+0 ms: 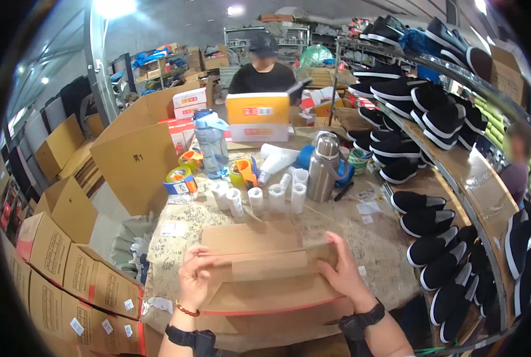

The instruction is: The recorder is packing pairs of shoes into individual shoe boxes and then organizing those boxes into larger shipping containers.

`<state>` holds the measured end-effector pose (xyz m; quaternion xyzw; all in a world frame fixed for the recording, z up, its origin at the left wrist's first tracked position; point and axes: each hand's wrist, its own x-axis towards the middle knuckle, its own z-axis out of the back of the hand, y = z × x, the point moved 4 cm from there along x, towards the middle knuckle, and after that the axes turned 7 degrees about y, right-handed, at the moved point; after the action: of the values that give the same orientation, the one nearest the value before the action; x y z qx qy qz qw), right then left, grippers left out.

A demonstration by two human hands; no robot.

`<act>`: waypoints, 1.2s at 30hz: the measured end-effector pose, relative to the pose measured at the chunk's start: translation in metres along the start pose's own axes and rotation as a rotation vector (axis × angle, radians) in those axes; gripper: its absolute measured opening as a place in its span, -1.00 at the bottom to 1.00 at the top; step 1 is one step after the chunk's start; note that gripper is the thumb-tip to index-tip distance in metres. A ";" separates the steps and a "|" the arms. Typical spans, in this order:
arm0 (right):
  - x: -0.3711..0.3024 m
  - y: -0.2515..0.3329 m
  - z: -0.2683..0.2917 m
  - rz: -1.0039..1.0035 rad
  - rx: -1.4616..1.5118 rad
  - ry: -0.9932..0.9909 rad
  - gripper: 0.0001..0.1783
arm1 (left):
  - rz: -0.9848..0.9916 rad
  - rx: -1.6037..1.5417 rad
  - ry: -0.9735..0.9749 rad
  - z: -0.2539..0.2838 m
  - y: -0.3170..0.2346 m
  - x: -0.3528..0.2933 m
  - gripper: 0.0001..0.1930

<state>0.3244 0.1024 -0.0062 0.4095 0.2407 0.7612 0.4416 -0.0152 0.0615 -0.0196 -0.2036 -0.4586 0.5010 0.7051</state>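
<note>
A brown cardboard box (265, 293) with red edging lies at the near side of the table, its flaps standing up and partly blurred. At its left end my left hand (195, 275) grips the edge with curled fingers. My right hand (344, 269) holds the opposite end, thumb on the inner side and fingers over the outside. A flat cardboard flap (250, 237) reaches out on the far side, on the paper-covered table (179, 253). Beyond it stand several white paper rolls (276, 199).
Past the rolls are tape dispensers (181, 181), a blue water bottle (210, 146) and a steel flask (323, 169). Black shoes (426, 244) fill the right-hand rack. Stacked cartons (78, 271) flank the left. Across the table a person (259, 77) stands behind a yellow-and-white box (257, 113).
</note>
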 end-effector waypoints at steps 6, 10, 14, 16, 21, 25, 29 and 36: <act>0.010 0.028 0.024 -0.171 -0.158 0.282 -0.29 | 0.282 0.361 0.129 -0.004 -0.081 0.008 -0.37; 0.001 0.034 0.011 -0.087 -0.395 0.150 -0.35 | 0.193 0.617 0.114 -0.008 -0.079 0.004 -0.28; -0.007 0.042 0.029 0.059 -0.149 0.010 -0.47 | 0.080 0.416 -0.029 0.010 -0.113 -0.002 -0.36; -0.020 0.021 0.040 -0.080 0.763 -0.260 -0.58 | -0.071 0.435 -0.095 0.019 -0.125 -0.006 -0.55; -0.043 0.010 0.034 0.003 0.200 -0.267 -0.70 | 0.111 0.819 0.266 -0.037 -0.104 -0.030 -0.36; -0.034 0.075 0.013 0.409 -0.162 0.007 -0.79 | 0.064 0.863 0.222 -0.053 -0.092 -0.036 -0.38; -0.009 0.064 -0.023 0.307 -0.207 0.026 -0.60 | 0.043 0.856 0.273 -0.044 -0.096 -0.023 -0.39; -0.005 0.052 -0.063 0.117 -0.467 0.390 -0.44 | 0.052 0.767 0.270 -0.046 -0.074 -0.003 -0.37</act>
<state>0.2481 0.0718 -0.0047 0.1562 0.1155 0.8842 0.4248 0.0626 0.0364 0.0115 -0.0013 -0.1364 0.6223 0.7708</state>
